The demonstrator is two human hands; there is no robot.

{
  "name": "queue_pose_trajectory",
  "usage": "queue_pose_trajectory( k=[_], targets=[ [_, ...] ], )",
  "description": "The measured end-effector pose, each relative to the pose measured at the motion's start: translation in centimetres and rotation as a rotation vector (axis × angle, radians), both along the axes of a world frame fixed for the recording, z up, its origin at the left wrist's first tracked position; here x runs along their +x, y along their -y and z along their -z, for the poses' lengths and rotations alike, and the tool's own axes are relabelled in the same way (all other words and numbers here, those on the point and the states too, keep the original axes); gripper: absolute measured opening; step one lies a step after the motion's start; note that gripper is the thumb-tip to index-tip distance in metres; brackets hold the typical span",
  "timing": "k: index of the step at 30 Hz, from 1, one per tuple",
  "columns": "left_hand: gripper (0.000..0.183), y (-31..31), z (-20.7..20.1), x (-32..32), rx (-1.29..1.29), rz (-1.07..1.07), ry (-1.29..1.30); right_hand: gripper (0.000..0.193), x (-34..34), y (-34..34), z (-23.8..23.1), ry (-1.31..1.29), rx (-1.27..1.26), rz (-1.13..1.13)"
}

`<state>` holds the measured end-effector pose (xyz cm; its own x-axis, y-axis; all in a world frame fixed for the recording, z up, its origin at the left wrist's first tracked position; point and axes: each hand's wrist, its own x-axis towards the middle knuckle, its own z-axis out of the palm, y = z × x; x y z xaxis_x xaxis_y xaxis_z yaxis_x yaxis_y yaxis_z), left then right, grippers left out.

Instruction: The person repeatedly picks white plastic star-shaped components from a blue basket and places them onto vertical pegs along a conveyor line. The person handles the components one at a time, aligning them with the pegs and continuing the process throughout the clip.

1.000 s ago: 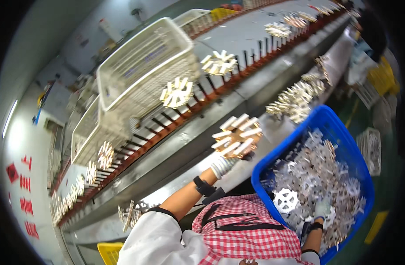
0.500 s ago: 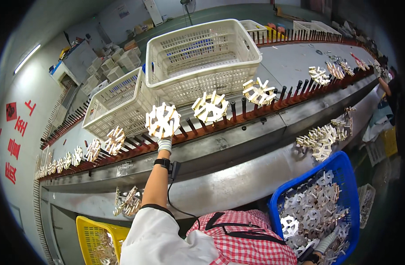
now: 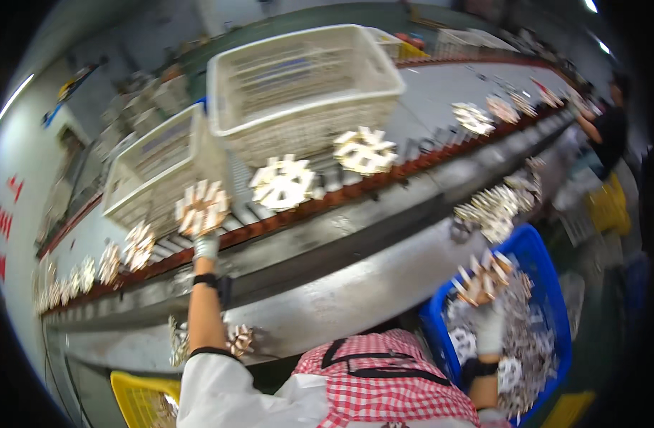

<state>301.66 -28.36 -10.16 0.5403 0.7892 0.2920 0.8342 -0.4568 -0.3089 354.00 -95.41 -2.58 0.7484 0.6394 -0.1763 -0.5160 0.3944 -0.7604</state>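
My left hand, in a pale glove, is at a round, spoked metal part above the peg row of the conveyor line. Its fingers are mostly behind the part and appear closed on it. On the right, my gloved right hand grips another spoked metal part above the blue basket. Motion blurs this hand and its part. Many similar metal parts fill that basket. Further spoked parts stand along the pegs, including a bright one just right of my left hand.
A large white crate and a lower white crate stand behind the peg row. Loose parts pile on the metal ledge. A yellow basket is at lower left. Another person works at far right.
My right hand has risen out of the blue basket with a spoked part. My left hand has moved left along with the part at it and the row of parts. The view has shifted.
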Motion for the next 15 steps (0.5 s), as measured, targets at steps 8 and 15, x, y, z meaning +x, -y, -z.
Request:
queue_pose_trajectory(
  k=[8,15],
  targets=[
    [0.06,8.6,0.4,5.4,-0.418,-0.176,1.383,0.05,-6.2,-11.0,-10.1,1.546,-0.617,0.055],
    [0.053,30.8,-14.5,22.9,-1.266,0.706,0.913,0.072,-9.9,-17.0,-16.2,1.601,-0.376,-0.001]
  ],
)
